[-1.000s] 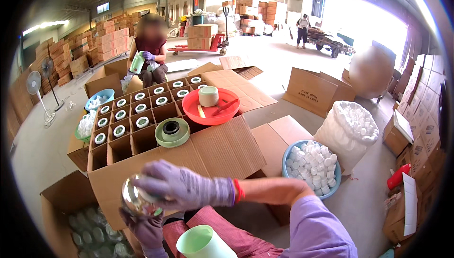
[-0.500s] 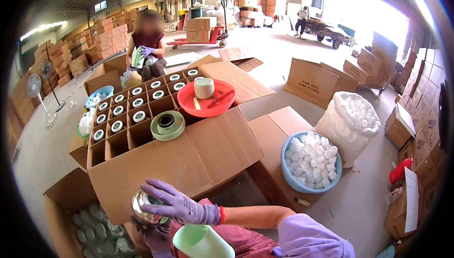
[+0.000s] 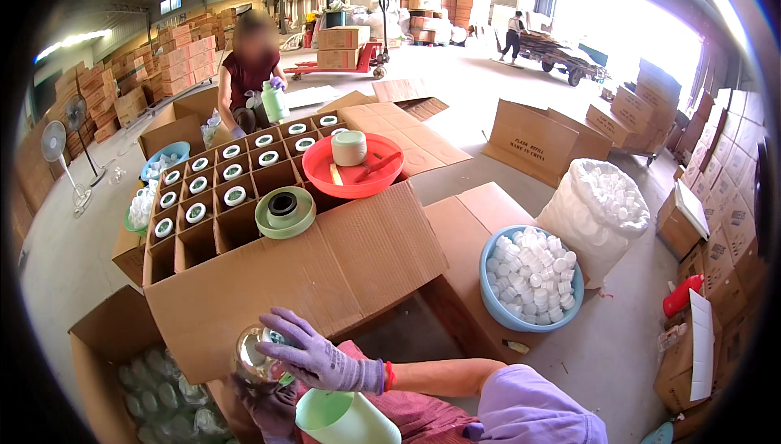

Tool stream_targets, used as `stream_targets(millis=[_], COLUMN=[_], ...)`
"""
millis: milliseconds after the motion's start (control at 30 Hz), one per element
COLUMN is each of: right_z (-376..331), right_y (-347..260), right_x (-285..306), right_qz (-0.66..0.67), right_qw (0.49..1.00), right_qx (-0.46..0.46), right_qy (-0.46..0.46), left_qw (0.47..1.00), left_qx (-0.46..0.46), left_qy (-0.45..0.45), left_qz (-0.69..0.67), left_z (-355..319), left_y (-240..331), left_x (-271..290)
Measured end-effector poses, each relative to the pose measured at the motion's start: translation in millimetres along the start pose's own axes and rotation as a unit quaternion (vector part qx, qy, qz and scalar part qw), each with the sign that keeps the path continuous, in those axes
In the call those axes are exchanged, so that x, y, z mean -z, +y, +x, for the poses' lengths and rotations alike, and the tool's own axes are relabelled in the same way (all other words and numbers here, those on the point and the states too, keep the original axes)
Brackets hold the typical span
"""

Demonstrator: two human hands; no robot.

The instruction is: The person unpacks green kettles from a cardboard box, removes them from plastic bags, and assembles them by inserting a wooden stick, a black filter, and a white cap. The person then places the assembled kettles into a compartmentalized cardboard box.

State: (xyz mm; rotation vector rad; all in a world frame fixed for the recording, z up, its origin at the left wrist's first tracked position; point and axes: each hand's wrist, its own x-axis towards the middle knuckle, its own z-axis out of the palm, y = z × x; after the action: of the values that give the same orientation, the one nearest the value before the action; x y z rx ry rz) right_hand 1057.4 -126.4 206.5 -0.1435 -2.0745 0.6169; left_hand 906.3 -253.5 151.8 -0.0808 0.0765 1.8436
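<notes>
Carton is part-filled with bottles, cells remaining; before it, left hand grips a flask, right hand spread over it.

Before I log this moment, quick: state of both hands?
Left hand: closed, holding the silvered flask liner from below.
Right hand: open, fingers spread against that liner.

Got flask before divided carton, basin on carton's right side (pot inside), open carton left, tub right, sack behind.
</notes>
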Motion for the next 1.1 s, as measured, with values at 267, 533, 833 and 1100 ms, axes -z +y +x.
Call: stream_targets(millis=[267, 533, 833, 1100], right_z=[-4, -15, -16, -7], right_y=[-9, -12, -10, -12], right_x=[0, 3, 1, 8], right_qz=[-0.007, -0.016, 0.004, -0.073], right_qw=[1.000, 1.000, 1.000, 0.994], right_qx=[0.007, -0.020, -0.003, 0.082], right_qy=[0.009, 0.006, 0.013, 0.007], left_qw=[0.986, 0.972, 0.959, 0.950], left_qx=[-0.036, -0.057, -0.067, -0.075], left_qy=[0.012, 0.025, 0.037, 0.049], left_qz=[0.163, 0.225, 0.272, 0.298], left_z=[0, 0, -1, 0], left_y=[-8, -9, -7, -3], left_x=[0, 1, 6, 10])
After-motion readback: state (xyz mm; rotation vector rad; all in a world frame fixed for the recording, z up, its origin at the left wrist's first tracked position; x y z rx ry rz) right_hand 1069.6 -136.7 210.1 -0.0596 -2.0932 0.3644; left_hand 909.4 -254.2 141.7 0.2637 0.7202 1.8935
